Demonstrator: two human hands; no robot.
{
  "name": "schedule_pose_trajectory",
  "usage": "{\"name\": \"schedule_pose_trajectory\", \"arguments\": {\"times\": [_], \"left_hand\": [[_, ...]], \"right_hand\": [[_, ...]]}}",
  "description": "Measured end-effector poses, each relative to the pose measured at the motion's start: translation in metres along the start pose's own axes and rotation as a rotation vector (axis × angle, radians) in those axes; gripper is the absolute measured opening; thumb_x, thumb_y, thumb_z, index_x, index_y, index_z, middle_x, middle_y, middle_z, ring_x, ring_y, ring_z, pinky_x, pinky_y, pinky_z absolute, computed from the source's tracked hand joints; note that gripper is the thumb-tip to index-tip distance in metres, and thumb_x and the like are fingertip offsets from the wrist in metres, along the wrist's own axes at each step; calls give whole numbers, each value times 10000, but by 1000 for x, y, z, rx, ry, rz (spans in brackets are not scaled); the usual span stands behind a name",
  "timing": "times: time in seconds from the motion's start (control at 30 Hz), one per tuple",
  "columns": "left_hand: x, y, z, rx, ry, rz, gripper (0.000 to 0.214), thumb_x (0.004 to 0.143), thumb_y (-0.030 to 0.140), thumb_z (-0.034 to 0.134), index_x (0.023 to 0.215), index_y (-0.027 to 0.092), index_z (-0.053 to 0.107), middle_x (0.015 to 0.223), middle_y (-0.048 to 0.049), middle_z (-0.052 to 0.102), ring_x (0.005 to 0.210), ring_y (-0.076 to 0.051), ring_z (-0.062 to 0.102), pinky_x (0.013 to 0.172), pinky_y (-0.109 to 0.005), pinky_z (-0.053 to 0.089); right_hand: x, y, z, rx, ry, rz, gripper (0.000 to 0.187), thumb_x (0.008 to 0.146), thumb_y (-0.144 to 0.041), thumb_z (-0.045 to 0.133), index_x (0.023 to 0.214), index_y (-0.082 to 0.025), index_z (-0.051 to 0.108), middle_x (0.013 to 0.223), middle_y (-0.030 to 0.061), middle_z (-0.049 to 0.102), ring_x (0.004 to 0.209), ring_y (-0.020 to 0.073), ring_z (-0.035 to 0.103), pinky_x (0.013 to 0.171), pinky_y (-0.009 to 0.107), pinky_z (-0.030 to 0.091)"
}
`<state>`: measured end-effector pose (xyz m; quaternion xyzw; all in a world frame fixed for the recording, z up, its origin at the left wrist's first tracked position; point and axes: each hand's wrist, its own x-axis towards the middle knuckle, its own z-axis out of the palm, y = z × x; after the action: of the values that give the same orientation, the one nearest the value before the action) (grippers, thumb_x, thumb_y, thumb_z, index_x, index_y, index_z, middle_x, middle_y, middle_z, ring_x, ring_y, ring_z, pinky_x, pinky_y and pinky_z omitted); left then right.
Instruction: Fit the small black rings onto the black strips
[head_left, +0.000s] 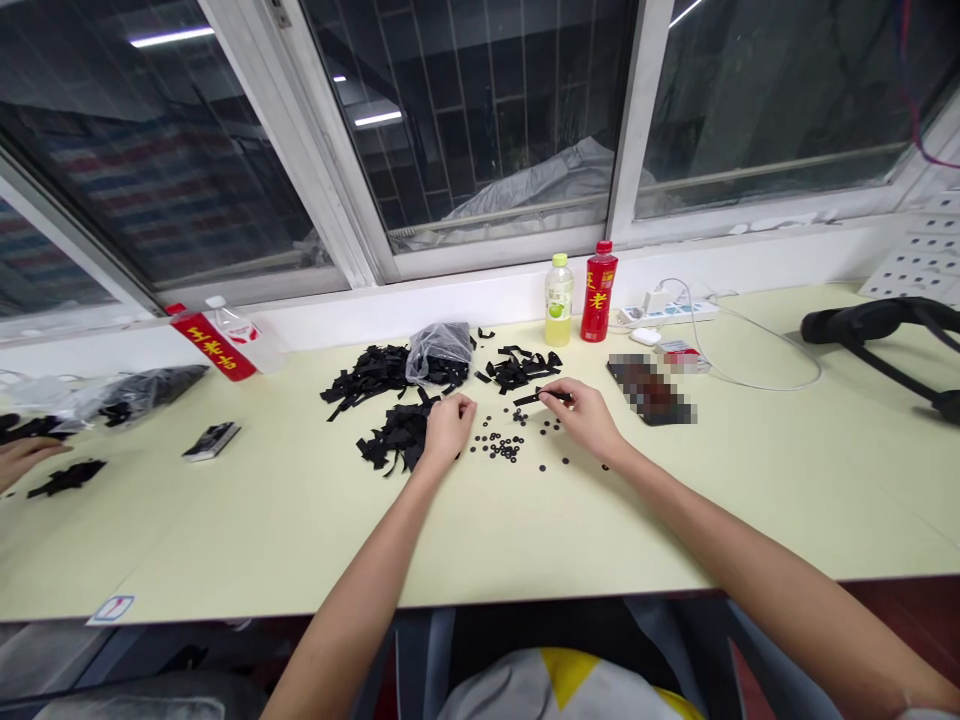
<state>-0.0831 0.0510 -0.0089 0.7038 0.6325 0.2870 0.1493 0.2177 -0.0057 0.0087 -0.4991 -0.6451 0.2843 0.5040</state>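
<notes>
My right hand point(581, 412) pinches a short black strip point(527, 399) just above the table. The strip looks flat and points to the left from my fingertips. Beside a heap of black strips point(397, 432), my left hand point(448, 425) is closed with thumb and fingers pressed together; whatever they hold is hidden. Small black rings point(504, 447) lie scattered on the table between my two hands. Behind them is a smaller pile of black pieces point(517, 370), and a bigger heap of black strips point(367, 375) lies farther left.
A clear plastic bag point(439, 352) rests on the big heap. At the back stand a yellow-green bottle point(558, 305) and a red bottle point(599, 295). A phone point(649, 388), partly pixelated, and a power strip point(667, 313) are to the right. Another person's hand point(28, 458) is at far left.
</notes>
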Motion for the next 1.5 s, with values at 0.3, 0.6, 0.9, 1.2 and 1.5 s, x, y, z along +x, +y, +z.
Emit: {"name": "schedule_pose_trajectory", "arguments": {"times": [0.3,0.6,0.9,1.2,1.5], "left_hand": [[0,6,14,-46,-82,3,322,1009,478,1039,870,247,863,885,-66,856,886,-275,814,876,-370,603],[2,9,12,-18,-118,69,491,1085,523,970,758,278,697,795,-46,750,901,-290,751,998,-427,617],[-11,25,-6,-145,-54,102,294,1169,294,815,890,243,737,923,-50,803,950,-257,710,1007,-385,580],[-43,45,9,-599,-352,-80,560,1019,780,971,886,237,950,756,-66,852,728,-234,749,695,-341,579],[-55,57,20,-659,-331,-185,533,1156,689,865,895,226,896,896,-114,907,823,-285,870,770,-414,694]], "right_hand": [[-2,2,5,-8,3,-32,178,1083,-447,858,1037,-286,920,1183,137,965,1126,373,875,975,492,703],[-1,6,7,-25,-19,-27,169,1082,-425,856,1027,-280,922,1159,128,959,1083,354,868,948,472,702],[-4,-9,4,37,-127,-16,222,1038,-491,898,992,-275,919,1125,120,957,1094,353,872,952,461,693],[-14,-27,11,153,-303,-5,347,1000,-625,970,909,-303,877,1004,123,924,960,369,824,873,504,670],[-16,-30,14,150,-255,55,423,941,-690,1011,827,-320,840,947,118,915,936,368,809,862,515,652]]}}
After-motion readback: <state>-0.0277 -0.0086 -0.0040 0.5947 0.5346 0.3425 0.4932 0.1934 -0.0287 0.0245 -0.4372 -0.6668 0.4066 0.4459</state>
